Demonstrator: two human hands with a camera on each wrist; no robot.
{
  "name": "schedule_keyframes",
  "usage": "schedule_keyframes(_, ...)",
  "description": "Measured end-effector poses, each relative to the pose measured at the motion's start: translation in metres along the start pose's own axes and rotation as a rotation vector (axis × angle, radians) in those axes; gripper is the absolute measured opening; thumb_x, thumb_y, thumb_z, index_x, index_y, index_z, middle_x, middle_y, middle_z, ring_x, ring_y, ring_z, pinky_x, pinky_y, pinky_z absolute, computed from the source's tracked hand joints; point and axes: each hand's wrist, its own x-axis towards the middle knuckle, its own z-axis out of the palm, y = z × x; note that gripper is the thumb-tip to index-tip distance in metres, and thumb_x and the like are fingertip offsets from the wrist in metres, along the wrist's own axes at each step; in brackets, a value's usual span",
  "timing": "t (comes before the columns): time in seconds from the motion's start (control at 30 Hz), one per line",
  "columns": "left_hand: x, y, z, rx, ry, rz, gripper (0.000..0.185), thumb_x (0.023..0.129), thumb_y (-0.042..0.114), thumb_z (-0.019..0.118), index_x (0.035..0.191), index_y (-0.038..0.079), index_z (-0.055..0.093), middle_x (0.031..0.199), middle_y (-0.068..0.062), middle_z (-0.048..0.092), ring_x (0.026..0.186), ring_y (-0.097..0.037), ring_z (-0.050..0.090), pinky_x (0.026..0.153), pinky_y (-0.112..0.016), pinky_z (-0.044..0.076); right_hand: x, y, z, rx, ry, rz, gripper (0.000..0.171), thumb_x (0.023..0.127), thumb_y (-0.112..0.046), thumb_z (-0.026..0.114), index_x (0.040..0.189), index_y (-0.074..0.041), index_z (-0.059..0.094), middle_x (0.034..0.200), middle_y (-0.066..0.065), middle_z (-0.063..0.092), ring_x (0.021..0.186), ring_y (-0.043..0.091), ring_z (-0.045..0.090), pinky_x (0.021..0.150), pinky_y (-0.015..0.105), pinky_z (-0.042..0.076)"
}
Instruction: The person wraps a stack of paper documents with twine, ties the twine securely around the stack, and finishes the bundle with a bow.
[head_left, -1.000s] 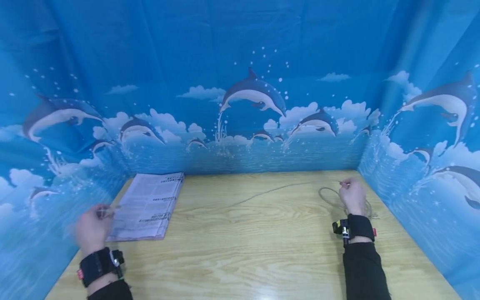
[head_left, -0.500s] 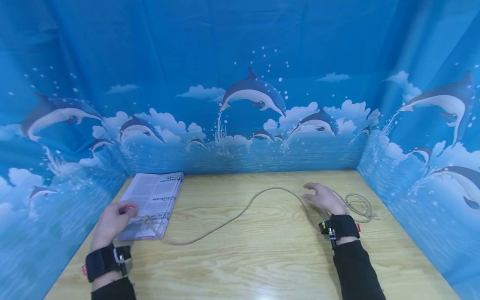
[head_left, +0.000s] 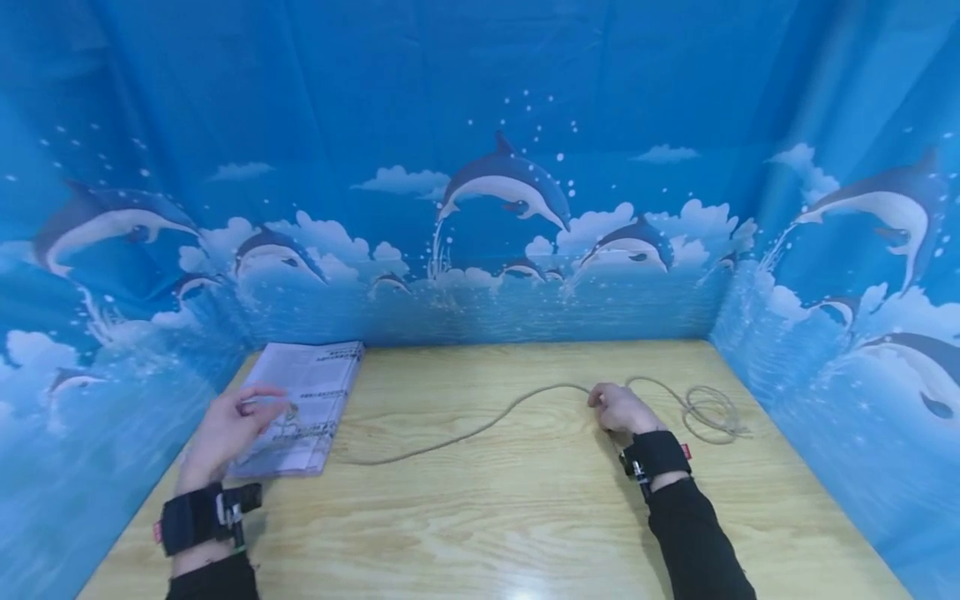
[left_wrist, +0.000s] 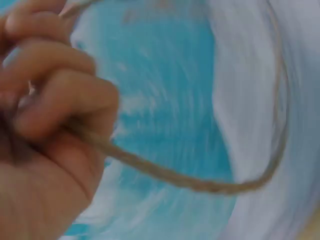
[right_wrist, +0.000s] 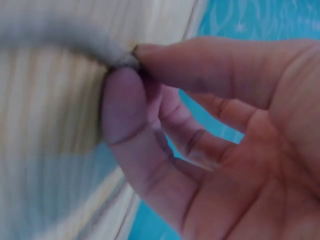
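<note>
A thin tan cord (head_left: 465, 432) lies across the wooden table (head_left: 495, 508), with loose coils (head_left: 708, 410) at the right. My left hand (head_left: 228, 429) hovers over a printed booklet (head_left: 303, 406) and grips one end of the cord (left_wrist: 190, 182) in curled fingers. My right hand (head_left: 618, 408) sits mid-table and pinches the cord (right_wrist: 65, 42) between thumb and forefinger, just left of the coils.
Blue dolphin-print cloth walls (head_left: 487, 192) enclose the table on the left, back and right. The booklet lies at the back left corner. Bare wood spreads across the front half of the table.
The right hand moved left from the coils to mid-table and now pinches the cord. The cord, taut before, now sags in a curve. The left hand shifted over the booklet.
</note>
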Motion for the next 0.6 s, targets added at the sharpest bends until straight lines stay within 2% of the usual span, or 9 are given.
schedule_keyframes(0.07,-0.001,-0.002,-0.003,-0.34,0.093,0.0,0.035,0.097,0.033,0.061,0.123,0.011,0.06,0.063,0.006,0.057,0.047,-0.008,0.044,0.042,-0.026,0.036,-0.001,0.009,-0.007,0.02,-0.002,0.024,0.042,0.08,0.013,0.043,0.117,0.001,0.058,0.072,0.003,0.041,0.054,0.013,0.028,0.052,0.025,0.03)
schedule_keyframes(0.13,-0.003,-0.006,-0.006,-0.705,0.167,0.054,0.031,0.096,0.024,0.062,0.124,0.011,0.06,0.079,0.002,0.07,0.052,-0.009,0.053,0.042,-0.024,0.038,-0.002,0.02,-0.014,0.023,0.017,0.042,0.044,0.076,0.014,0.043,0.116,0.001,0.058,0.067,0.002,0.037,0.052,0.012,0.026,0.051,0.025,0.029)
schedule_keyframes(0.17,-0.005,-0.008,-0.007,-0.843,0.186,0.092,0.031,0.096,0.018,0.062,0.126,0.01,0.06,0.09,0.0,0.073,0.055,-0.01,0.057,0.043,-0.023,0.04,-0.004,0.025,-0.018,0.014,0.035,0.045,0.042,0.075,0.012,0.044,0.114,0.001,0.059,0.067,0.002,0.038,0.051,0.012,0.028,0.05,0.025,0.031)
schedule_keyframes(0.23,-0.006,-0.011,-0.009,-0.992,0.205,0.154,0.035,0.096,0.011,0.06,0.132,0.01,0.057,0.109,-0.002,0.071,0.06,-0.012,0.062,0.043,-0.022,0.042,-0.007,0.036,-0.023,-0.03,0.092,0.033,0.034,0.076,0.009,0.049,0.107,0.001,0.061,0.071,0.007,0.047,0.055,0.015,0.037,0.052,0.026,0.036)
schedule_keyframes(0.27,-0.007,-0.013,-0.01,-1.017,0.218,0.166,0.039,0.096,0.009,0.059,0.135,0.01,0.055,0.119,-0.001,0.068,0.066,-0.013,0.065,0.046,-0.021,0.044,-0.009,0.042,-0.025,-0.055,0.125,0.03,0.03,0.076,0.007,0.051,0.104,0.001,0.061,0.075,0.01,0.051,0.059,0.017,0.041,0.055,0.027,0.037)
schedule_keyframes(0.33,-0.005,-0.014,-0.01,-0.97,0.285,0.158,0.044,0.096,0.007,0.059,0.139,0.01,0.052,0.133,-0.001,0.058,0.082,-0.01,0.067,0.056,-0.019,0.05,-0.015,0.054,-0.03,-0.08,0.186,0.044,0.022,0.077,0.004,0.054,0.097,0.0,0.061,0.087,0.015,0.058,0.067,0.022,0.047,0.059,0.031,0.041)
schedule_keyframes(0.4,-0.004,-0.015,-0.01,-0.801,0.393,0.102,0.046,0.097,0.01,0.058,0.142,0.017,0.051,0.145,0.0,0.048,0.107,-0.006,0.061,0.077,-0.015,0.05,-0.02,0.064,-0.034,-0.084,0.237,0.063,0.015,0.078,0.001,0.057,0.093,0.0,0.06,0.09,0.017,0.06,0.071,0.025,0.051,0.062,0.032,0.042)
schedule_keyframes(0.5,-0.001,-0.019,-0.011,-0.467,0.544,0.018,0.047,0.1,0.017,0.054,0.145,0.026,0.047,0.157,0.004,0.034,0.133,-0.007,0.039,0.108,-0.024,0.035,-0.026,0.078,-0.04,-0.026,0.27,0.096,0.01,0.081,-0.001,0.055,0.091,0.001,0.058,0.082,0.015,0.06,0.065,0.023,0.056,0.059,0.033,0.044)
schedule_keyframes(0.6,-0.001,-0.025,-0.012,-0.176,0.606,-0.006,0.052,0.102,0.026,0.049,0.152,0.031,0.034,0.163,0.006,0.02,0.148,-0.013,0.016,0.12,-0.041,0.017,-0.029,0.088,-0.045,0.012,0.304,0.1,0.009,0.082,-0.002,0.055,0.088,0.003,0.058,0.077,0.013,0.059,0.057,0.017,0.06,0.055,0.03,0.046)
